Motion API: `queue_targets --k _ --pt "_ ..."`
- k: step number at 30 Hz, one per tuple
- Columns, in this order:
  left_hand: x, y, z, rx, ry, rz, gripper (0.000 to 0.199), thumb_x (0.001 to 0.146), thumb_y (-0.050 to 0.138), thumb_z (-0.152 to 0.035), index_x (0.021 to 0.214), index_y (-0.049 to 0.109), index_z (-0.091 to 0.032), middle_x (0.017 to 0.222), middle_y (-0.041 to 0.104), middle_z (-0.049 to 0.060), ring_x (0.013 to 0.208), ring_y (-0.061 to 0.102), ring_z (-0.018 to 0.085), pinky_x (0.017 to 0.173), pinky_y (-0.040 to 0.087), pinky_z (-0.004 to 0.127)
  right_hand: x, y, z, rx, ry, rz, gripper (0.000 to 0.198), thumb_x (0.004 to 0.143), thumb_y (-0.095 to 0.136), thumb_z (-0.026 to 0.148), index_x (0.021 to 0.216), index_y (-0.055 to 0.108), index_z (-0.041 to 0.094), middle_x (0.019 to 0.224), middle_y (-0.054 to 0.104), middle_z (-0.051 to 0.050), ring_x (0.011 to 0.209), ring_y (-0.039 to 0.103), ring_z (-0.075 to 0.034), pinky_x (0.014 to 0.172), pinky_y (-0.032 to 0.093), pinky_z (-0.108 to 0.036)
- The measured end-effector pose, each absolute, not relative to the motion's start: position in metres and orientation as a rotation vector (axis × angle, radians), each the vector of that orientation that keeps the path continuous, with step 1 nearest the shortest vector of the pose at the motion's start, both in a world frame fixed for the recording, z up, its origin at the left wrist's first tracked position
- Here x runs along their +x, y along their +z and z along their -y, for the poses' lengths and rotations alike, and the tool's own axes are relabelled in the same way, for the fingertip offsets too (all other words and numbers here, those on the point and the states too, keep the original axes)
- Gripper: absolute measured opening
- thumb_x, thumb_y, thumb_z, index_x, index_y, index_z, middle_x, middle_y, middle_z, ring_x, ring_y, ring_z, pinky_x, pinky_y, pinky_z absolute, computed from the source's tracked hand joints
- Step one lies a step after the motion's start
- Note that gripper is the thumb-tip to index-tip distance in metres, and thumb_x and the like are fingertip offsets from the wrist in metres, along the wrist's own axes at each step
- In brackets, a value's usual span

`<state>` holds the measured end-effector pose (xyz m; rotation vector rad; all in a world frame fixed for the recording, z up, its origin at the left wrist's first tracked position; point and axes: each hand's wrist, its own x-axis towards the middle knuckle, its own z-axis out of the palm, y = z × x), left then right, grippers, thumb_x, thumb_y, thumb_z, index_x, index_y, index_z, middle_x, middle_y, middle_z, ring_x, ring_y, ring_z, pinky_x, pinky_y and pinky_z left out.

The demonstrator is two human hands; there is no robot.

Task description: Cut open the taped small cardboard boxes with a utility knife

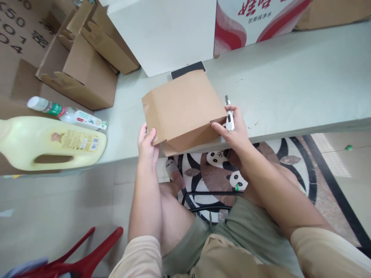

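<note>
A brown cardboard box [182,106] sits tilted at the front edge of the table, its broad face turned up and a flap along its left side. My left hand [147,143] is closed on the box's near left corner, thumb on top. At the near right corner my right hand [234,125] pinches the box's edge with the thumb. A white utility knife [230,120] is also held in that hand, its tip pointing away from me. Behind the box, a flat dark object with a pale edge [188,70] is partly covered.
Several open cardboard boxes [87,73] stand at the back left. A yellow jug [26,143] and a clear bottle [69,114] lie on the left. A large white box [165,34] and a red-and-white carton [255,23] line the back of the pale table [290,77]. A red chair [95,251] is lower left.
</note>
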<state>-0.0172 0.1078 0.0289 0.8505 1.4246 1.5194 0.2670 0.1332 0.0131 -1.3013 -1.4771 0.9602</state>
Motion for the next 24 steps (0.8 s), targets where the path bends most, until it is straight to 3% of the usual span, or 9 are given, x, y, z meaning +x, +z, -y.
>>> queue_targets --k 3,5,10,14,17,20,22,24 --pt "-0.015 0.025 -0.110 0.876 1.532 -1.520 0.056 0.063 0.088 -0.058 0.102 0.068 -0.023 0.070 0.066 0.000 0.060 0.067 0.017 0.052 0.052 0.028 0.264 0.011 -0.137 -1.320 0.913 1.345 0.047 0.080 0.066 0.045 0.116 0.045 0.025 0.082 0.057 0.001 0.071 0.059 -0.018 0.068 0.051 -0.035" --pt "-0.016 0.021 -0.111 0.867 1.529 -1.538 0.054 0.066 0.085 -0.059 0.102 0.070 -0.023 0.066 0.065 0.000 0.060 0.066 0.018 0.052 0.053 0.028 0.262 0.011 -0.138 -1.315 0.848 1.283 0.035 0.083 0.061 0.045 0.109 0.049 0.024 0.075 0.051 0.002 0.064 0.052 -0.016 0.063 0.047 -0.033" --pt "-0.024 0.008 -0.115 0.954 1.547 -1.539 0.039 0.073 0.078 -0.051 0.097 0.070 -0.021 0.103 0.075 0.008 0.105 0.072 0.026 0.088 0.060 0.037 0.265 0.010 -0.143 -1.293 0.586 1.131 0.018 0.085 0.056 0.038 0.095 0.052 0.024 0.068 0.041 0.004 0.057 0.040 -0.014 0.056 0.038 -0.029" --pt "-0.026 0.007 -0.119 1.374 1.418 -1.561 0.061 0.065 0.088 -0.042 0.118 0.065 -0.023 0.128 0.068 0.011 0.127 0.061 0.028 0.105 0.053 0.041 0.274 0.002 -0.147 -1.162 0.587 1.031 0.021 0.085 0.058 0.044 0.091 0.052 0.025 0.071 0.040 0.003 0.058 0.039 -0.014 0.055 0.034 -0.029" --pt "-0.021 0.014 -0.119 1.464 1.433 -1.575 0.053 0.068 0.086 -0.041 0.113 0.067 -0.021 0.115 0.071 0.009 0.112 0.065 0.025 0.096 0.055 0.037 0.280 0.000 -0.149 -1.029 0.689 0.996 0.029 0.084 0.062 0.052 0.091 0.052 0.026 0.074 0.044 0.002 0.062 0.043 -0.014 0.059 0.036 -0.029" --pt "-0.019 0.020 -0.115 1.269 1.474 -1.653 0.027 0.072 0.081 -0.036 0.087 0.069 -0.018 0.083 0.071 0.002 0.078 0.063 0.017 0.071 0.051 0.028 0.283 0.002 -0.148 -0.979 0.757 1.014 0.033 0.082 0.067 0.055 0.090 0.052 0.026 0.075 0.047 0.002 0.063 0.044 -0.014 0.059 0.038 -0.030" --pt "-0.020 0.022 -0.112 1.112 1.498 -1.630 0.024 0.069 0.082 -0.033 0.074 0.065 -0.017 0.067 0.065 -0.001 0.063 0.055 0.012 0.059 0.044 0.025 0.284 0.004 -0.147 -1.009 0.747 1.022 0.032 0.082 0.068 0.054 0.088 0.053 0.026 0.074 0.047 0.002 0.062 0.044 -0.014 0.059 0.039 -0.030" --pt "-0.023 0.023 -0.110 1.027 1.552 -1.572 0.026 0.067 0.083 -0.033 0.071 0.062 -0.017 0.063 0.063 -0.003 0.060 0.052 0.010 0.058 0.042 0.025 0.285 0.004 -0.147 -1.040 0.736 1.013 0.030 0.084 0.067 0.052 0.088 0.054 0.025 0.072 0.046 0.003 0.060 0.043 -0.013 0.058 0.039 -0.030"
